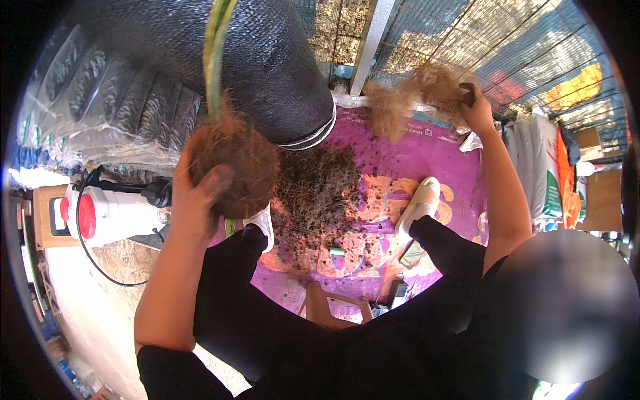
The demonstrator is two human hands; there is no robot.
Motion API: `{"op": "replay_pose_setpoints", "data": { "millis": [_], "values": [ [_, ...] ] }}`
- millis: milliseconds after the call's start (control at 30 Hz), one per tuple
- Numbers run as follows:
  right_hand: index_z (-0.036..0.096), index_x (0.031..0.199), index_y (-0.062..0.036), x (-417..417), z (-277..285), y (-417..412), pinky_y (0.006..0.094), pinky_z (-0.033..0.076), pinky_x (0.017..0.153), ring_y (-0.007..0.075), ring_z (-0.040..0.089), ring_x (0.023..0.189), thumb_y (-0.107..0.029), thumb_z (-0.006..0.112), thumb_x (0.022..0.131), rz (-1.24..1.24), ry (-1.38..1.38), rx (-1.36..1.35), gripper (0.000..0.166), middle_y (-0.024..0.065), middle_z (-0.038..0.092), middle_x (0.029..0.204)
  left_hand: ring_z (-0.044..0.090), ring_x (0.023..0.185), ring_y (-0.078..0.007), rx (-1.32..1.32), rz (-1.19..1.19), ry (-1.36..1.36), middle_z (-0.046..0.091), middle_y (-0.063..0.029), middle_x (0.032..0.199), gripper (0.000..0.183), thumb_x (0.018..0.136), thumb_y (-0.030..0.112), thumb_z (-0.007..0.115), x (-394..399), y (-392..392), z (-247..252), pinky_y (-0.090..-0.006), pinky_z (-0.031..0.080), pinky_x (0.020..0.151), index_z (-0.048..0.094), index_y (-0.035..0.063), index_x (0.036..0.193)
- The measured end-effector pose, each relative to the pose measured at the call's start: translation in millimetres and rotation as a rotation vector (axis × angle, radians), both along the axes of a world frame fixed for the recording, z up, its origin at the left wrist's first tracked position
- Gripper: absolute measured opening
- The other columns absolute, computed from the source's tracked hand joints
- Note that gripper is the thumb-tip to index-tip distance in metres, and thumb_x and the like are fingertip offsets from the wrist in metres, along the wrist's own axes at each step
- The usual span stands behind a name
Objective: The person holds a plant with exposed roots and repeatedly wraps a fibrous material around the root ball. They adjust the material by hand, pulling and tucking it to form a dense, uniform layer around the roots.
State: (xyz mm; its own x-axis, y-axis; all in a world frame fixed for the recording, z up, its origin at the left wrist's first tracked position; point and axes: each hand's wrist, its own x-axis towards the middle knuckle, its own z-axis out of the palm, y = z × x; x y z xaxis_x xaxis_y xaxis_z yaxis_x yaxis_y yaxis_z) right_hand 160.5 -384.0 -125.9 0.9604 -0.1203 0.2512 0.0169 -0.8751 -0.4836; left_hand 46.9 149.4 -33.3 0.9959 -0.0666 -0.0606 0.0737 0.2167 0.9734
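In my left hand (202, 190) I hold a round, brown, fibrous root ball (245, 170), from which long green-yellow leaves (215, 60) rise. My right hand (477, 110) is raised at the upper right, its fingers curled at the edge of a tangle of loose brown fibre (435, 90); more pale fibre (390, 110) lies to the left of it. A heap of dark soil and roots (317, 190) lies on the purple printed sheet (450, 165) between my feet, with crumbs scattered around.
A large roll of black netting (300, 90) lies ahead. At the left are a white-and-red canister (115, 215) with a black hose and stacked plastic-wrapped goods (125, 115). Bags (547, 170) stand at the right by a mesh fence (480, 35). A phone (412, 254) lies near my foot.
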Motion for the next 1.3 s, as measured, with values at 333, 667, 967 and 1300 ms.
{"op": "replay_pose_setpoints", "data": {
  "millis": [333, 667, 967, 1300],
  "values": [
    [0.060, 0.109, -0.0062, -41, 71, 15, 0.0282, 0.044, 0.082, 0.0179, 0.059, 0.092, -0.001, 0.051, 0.077, 0.025, -0.247, 0.355, 0.034, 0.0107, 0.063, 0.103, 0.056, 0.098, -0.0168, -0.012, 0.011, -0.052, 0.055, -0.0104, 0.110, 0.058, 0.075, 0.010, 0.071, -15, -29, 26, -0.0294, 0.048, 0.084, 0.042, -0.0023, 0.124],
    [0.059, 0.105, 0.0034, -63, 68, 12, 0.0271, 0.045, 0.080, 0.0152, 0.058, 0.088, 0.004, 0.047, 0.077, -0.017, -0.110, 0.548, 0.030, 0.0073, 0.063, 0.099, 0.057, 0.096, -0.0171, -0.081, 0.009, -0.066, 0.057, -0.0102, 0.109, 0.054, 0.077, 0.013, 0.070, -28, -37, 25, -0.0303, 0.047, 0.086, 0.044, -0.0026, 0.122],
    [0.063, 0.098, -0.0064, -42, -56, 32, 0.0332, 0.047, 0.079, 0.0260, 0.060, 0.088, -0.001, 0.052, 0.069, 0.280, 0.371, -0.005, 0.031, 0.0092, 0.065, 0.096, 0.056, 0.100, -0.0180, -0.050, 0.022, 0.026, 0.055, -0.0107, 0.112, 0.058, 0.076, 0.012, 0.070, -25, -38, 30, -0.0308, 0.046, 0.087, 0.043, -0.0015, 0.125],
    [0.058, 0.111, -0.0143, -1, -154, 90, 0.0460, 0.038, 0.095, 0.0330, 0.041, 0.118, -0.039, 0.070, 0.066, 0.114, 0.559, -0.550, 0.052, 0.0125, 0.051, 0.116, 0.053, 0.109, -0.0246, -0.030, -0.094, 0.091, 0.051, -0.0150, 0.121, 0.077, 0.070, 0.023, 0.073, 0, -7, -2, -0.0374, 0.045, 0.091, 0.034, 0.0003, 0.133]
  ]
}}
